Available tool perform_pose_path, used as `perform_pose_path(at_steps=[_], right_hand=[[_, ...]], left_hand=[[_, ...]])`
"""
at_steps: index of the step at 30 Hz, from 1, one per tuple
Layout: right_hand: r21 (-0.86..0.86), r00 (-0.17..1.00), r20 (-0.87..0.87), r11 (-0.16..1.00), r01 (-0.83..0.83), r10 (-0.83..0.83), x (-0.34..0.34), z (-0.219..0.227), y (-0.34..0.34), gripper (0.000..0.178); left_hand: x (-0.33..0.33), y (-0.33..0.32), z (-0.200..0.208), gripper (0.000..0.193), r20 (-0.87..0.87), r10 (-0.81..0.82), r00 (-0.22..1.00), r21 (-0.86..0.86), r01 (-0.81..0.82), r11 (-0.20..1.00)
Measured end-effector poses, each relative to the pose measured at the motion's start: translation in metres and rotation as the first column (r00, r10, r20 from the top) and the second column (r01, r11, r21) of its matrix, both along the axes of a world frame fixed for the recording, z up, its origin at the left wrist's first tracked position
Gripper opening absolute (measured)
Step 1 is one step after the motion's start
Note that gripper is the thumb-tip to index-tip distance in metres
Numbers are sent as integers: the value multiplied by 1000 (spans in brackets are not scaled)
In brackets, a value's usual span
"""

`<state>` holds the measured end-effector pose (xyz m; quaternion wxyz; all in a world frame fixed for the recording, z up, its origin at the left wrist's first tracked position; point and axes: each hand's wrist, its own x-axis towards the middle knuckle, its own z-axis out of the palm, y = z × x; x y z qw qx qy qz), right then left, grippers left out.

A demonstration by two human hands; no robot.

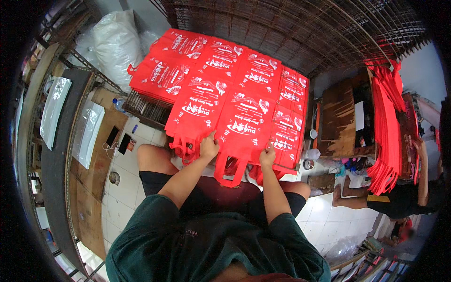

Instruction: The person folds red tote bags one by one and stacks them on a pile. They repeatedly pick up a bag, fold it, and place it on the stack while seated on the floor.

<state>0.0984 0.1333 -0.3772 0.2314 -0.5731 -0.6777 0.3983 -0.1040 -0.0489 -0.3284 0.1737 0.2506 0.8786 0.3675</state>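
Observation:
A red printed tote bag [245, 123] lies flat on top of the rows in front of me, its strap handles hanging toward my lap. At its near left corner, my left hand [209, 146] is closed in a pinch on the bag's edge. My right hand [268, 156] pinches the near right corner, fingers curled in. Left of this bag lies another printed red bag [195, 109], and to the right is a stack of similar bags [284, 129]. More red bags [162, 70] spread over the far left part.
The bags rest on a wire rack [149, 109]. Tall metal grid racks [282, 28] stand behind. At left are a wooden bench [89, 188], phones [125, 143] and a white plastic sack [117, 44]. Red bags hang in a bundle [385, 127] at right, beside another person [399, 199].

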Motion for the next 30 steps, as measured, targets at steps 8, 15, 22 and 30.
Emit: perform_pose_path(at_steps=[8, 15, 22, 30], right_hand=[[61, 999, 34, 998, -2, -1, -1, 4, -6, 45], [46, 995, 96, 999, 3, -7, 0, 3, -4, 43], [69, 985, 170, 998, -6, -5, -5, 20, -10, 43], [152, 986, 167, 988, 0, -26, 0, 37, -14, 41]], left_hand=[[-3, 2, -8, 44, -43, -76, 996, -67, 73, 995], [-5, 2, -18, 45, -33, -96, 995, -70, 93, 993], [-6, 2, -23, 44, -26, -95, 995, -78, 93, 993], [-5, 6, -7, 48, -90, -110, 990, -144, 97, 985]])
